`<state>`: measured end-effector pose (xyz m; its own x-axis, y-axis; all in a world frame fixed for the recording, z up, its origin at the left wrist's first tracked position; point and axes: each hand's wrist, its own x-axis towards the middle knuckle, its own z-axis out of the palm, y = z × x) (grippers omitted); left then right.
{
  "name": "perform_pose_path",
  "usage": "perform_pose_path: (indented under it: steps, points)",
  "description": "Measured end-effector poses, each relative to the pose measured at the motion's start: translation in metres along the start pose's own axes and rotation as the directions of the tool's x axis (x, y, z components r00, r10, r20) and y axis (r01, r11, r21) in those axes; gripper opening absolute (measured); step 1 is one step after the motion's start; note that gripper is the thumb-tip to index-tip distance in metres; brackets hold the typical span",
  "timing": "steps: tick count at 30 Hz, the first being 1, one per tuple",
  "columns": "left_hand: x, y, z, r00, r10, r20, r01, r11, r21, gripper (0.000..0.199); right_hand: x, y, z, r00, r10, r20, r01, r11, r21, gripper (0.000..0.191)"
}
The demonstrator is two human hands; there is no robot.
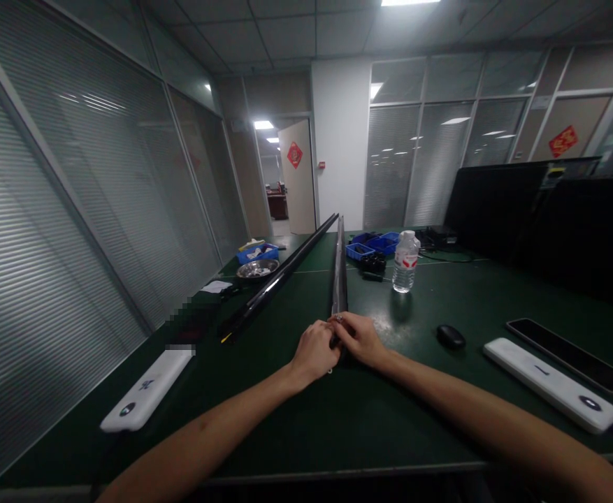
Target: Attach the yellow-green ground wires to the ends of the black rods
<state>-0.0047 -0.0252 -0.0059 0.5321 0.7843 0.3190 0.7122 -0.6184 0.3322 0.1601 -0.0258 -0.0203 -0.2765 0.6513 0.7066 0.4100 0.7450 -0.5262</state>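
A long, dark, glossy bar (pixel 339 272) runs away from me along the middle of the green table. Its near end lies between my two hands. My left hand (pixel 314 351) is closed around that end from the left, with its fingers curled. From the right, my right hand (pixel 359 338) pinches a small shiny piece (pixel 339 318) at the top of the bar's end; what kind of piece it is, I cannot make out. The underside of the bar's end is hidden by my fingers. A second long dark bar (pixel 285 271) lies slanted to the left, apart from both hands.
Left of the bars are a metal bowl (pixel 258 270) of small parts, a blue tray (pixel 264 253) and a white power bank (pixel 149 388). To the right stand a water bottle (pixel 405 263), a mouse (pixel 451 336), another white power bank (pixel 552 384), a phone (pixel 571 354) and dark monitors (pixel 500 209).
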Motion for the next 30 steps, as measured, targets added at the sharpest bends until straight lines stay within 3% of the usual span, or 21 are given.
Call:
perform_pose_path:
  steps: [8, 16, 22, 30]
  points:
    - [0.000, -0.001, 0.002, 1.000, -0.013, -0.021, 0.013, 1.000, -0.004, 0.016, 0.000, 0.008, 0.003, 0.999, 0.030, -0.035, -0.031, 0.999, -0.029, 0.033]
    - [0.001, 0.000, 0.001, 0.999, -0.041, -0.004, 0.041, 0.999, 0.015, 0.021, 0.001, 0.010, 0.003, 1.000, 0.001, -0.029, -0.002, 1.000, -0.003, 0.033]
    - [0.008, 0.003, -0.011, 0.978, -0.132, 0.164, 0.125, 0.991, 0.050, 0.024, 0.000, 0.010, 0.002, 0.998, 0.013, -0.060, -0.012, 1.000, 0.016, 0.030]
    - [0.023, 0.007, -0.019, 0.946, -0.148, 0.287, 0.100, 0.979, 0.177, 0.020, 0.002, 0.009, 0.001, 0.992, 0.075, -0.106, -0.071, 0.997, 0.042, 0.031]
